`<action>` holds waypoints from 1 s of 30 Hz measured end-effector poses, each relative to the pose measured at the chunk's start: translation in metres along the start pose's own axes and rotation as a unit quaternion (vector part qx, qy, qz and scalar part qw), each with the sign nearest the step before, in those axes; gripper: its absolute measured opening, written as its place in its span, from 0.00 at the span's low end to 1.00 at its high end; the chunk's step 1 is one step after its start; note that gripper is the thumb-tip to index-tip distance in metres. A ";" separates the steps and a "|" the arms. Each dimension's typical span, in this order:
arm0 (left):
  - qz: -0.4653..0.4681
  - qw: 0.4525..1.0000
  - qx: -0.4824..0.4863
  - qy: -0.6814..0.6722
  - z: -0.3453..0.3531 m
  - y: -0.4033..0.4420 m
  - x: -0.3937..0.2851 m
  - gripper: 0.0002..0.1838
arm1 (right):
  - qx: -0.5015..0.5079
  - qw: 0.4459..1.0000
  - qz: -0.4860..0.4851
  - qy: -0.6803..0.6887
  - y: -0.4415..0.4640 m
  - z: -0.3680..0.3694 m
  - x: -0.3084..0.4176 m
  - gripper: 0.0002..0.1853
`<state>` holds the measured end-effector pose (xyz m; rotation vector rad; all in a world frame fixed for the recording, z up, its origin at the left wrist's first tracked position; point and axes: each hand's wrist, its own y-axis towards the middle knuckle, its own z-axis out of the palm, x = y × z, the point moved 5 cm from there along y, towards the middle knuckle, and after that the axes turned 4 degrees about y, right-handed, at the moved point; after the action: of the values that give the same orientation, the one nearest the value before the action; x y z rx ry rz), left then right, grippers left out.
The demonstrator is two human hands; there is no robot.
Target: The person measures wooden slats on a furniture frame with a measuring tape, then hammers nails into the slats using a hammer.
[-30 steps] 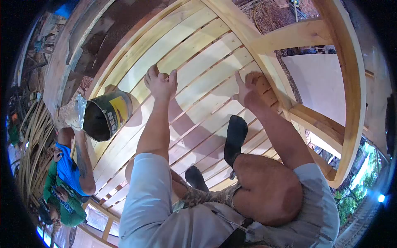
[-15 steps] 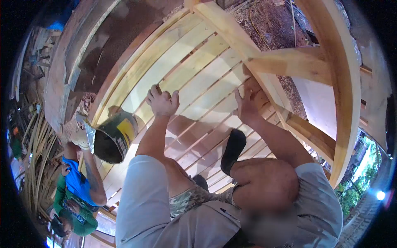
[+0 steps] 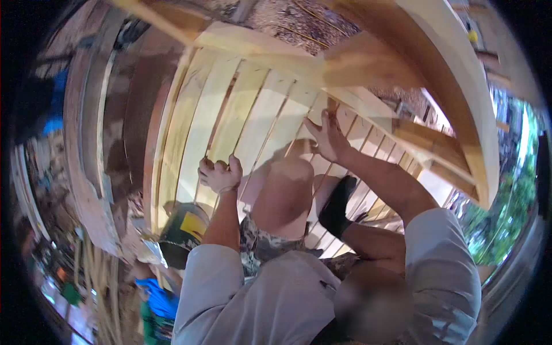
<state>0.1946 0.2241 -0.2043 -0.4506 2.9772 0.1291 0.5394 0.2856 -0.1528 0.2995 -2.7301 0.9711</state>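
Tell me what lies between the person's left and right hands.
In the head view, pale wooden slats run between the left hand and right hand, with the person's bent knee just below that stretch.

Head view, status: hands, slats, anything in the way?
Left hand curled at the slats, palm hidden. Right hand spread above them, nothing visible in it. Slats side by side, narrow gaps. Bucket close by left forearm.
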 end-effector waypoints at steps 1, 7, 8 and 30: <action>-0.002 1.000 -0.018 0.012 0.000 -0.002 0.002 0.25 | 0.009 0.999 0.014 0.028 -0.003 -0.008 0.004 0.47; -0.038 0.992 0.064 0.097 0.021 -0.002 0.011 0.30 | -0.199 0.974 -0.013 0.109 -0.027 0.024 -0.035 0.32; -0.034 0.994 0.045 0.097 0.024 -0.003 0.012 0.28 | -0.240 0.960 -0.023 0.140 -0.038 0.031 -0.044 0.30; 0.005 0.999 0.038 -0.027 0.012 0.089 0.008 0.36 | -0.130 0.845 0.518 -0.004 -0.414 0.239 -0.103 0.32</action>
<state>0.1615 0.3079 -0.2113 -0.4172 2.9191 0.0296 0.7125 -0.1698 -0.1163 -1.3429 -2.8972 0.7126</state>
